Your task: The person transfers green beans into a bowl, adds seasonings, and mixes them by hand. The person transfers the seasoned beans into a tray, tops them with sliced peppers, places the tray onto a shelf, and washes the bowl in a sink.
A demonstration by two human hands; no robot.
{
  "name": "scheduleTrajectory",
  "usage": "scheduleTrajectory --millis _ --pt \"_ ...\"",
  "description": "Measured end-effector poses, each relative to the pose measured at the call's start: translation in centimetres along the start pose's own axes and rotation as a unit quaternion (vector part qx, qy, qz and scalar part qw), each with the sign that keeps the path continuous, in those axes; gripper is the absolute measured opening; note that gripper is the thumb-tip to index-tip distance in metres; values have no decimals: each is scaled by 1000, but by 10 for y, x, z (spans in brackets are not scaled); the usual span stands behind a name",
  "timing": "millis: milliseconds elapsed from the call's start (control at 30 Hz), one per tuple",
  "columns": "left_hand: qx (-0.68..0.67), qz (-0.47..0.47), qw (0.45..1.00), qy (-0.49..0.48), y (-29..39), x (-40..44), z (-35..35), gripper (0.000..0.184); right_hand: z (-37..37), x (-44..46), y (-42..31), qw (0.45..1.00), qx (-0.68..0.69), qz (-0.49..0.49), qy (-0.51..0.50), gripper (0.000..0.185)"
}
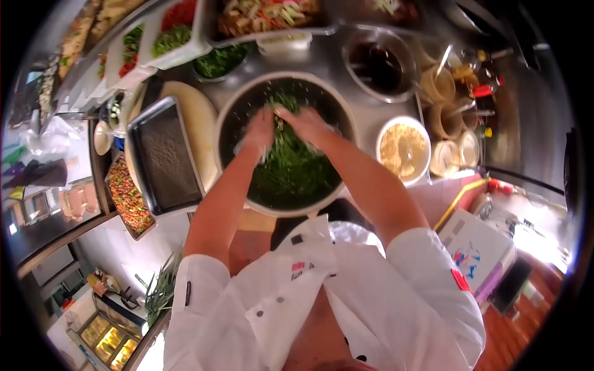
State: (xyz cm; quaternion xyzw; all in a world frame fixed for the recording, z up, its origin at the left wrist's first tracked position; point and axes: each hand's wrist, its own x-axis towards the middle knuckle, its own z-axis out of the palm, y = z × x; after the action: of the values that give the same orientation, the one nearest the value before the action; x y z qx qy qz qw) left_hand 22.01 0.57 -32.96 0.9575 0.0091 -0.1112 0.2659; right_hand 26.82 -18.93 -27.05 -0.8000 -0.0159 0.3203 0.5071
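The left hand (260, 128) and right hand (309, 127) met, almost touching, over the far half of a wide, round bowl (286, 75) with a smooth, pale rim. Inside it lay the greens (286, 170), long, thin and wet-looking strands heaped toward the near side, with some rising between the hands. Both hands touched them, fingers partly curled; how tightly each had closed on the strands could not be told through the blur. Something clear and crinkled, like thin plastic, showed at each wrist.

The bowl stood on a shiny metal counter (367, 110). To its left, a dark rectangular tray (164, 157) with a glossy rim rested tilted on a thick, round, pale board (206, 117). To its right stood a white dish (426, 145) of tan, grainy food (399, 148), and beyond that a round basin (411, 73) of dark liquid (374, 68).
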Motion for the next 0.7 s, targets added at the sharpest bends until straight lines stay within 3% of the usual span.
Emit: scheduleTrajectory --millis 33,100,133,167,200,233,300,333,367,467,533,600,667,700 --pt "-79 -73 994 -18 23 -18 -31 49 -8 -6 -2 999 -33 26 11 96" --pt "-215 -191 957 -46 16 -47 -43 68 -39 -35 -31 991 -80 106 -23 90" --pt "-263 -242 934 -28 33 -67 -58 77 -36 -34 -7 993 -79 82 30 92" --pt "-369 -288 883 35 9 -73 -21 83 -23 -26 19 992 -77 60 83 95" --pt "-520 -328 788 37 29 -80 -31 86 -9 -26 28 992 -79 47 83 95" --pt "-679 -328 656 32 54 -84 -37 86 3 -27 34 991 -43 88 94 100" --pt "-620 -248 743 -40 94 -83 -61 104 17 -36 25 990 0 119 81 111" --pt "-468 -358 808 -19 60 -57 10 110 24 -44 16 992 7 112 55 116" --pt "-434 -319 842 -35 46 -43 35 116 34 -34 33 991 85 98 30 121" --pt "-354 -271 893 -69 66 -25 2 116 14 -54 -6 996 56 66 -5 122" --pt "-364 -286 884 -61 82 -39 -47 114 5 -49 1 999 17 27 27 118" --pt "-343 -215 912 -71 69 -56 -61 105 -18 -41 13 995 -64 75 -13 107" --pt "-339 -190 921 36 41 -77 -29 99 -20 -48 38 995 -22 47 82 92" --pt "-523 -241 818 12 48 -95 -36 97 -18 -65 36 983 -54 79 156 85"
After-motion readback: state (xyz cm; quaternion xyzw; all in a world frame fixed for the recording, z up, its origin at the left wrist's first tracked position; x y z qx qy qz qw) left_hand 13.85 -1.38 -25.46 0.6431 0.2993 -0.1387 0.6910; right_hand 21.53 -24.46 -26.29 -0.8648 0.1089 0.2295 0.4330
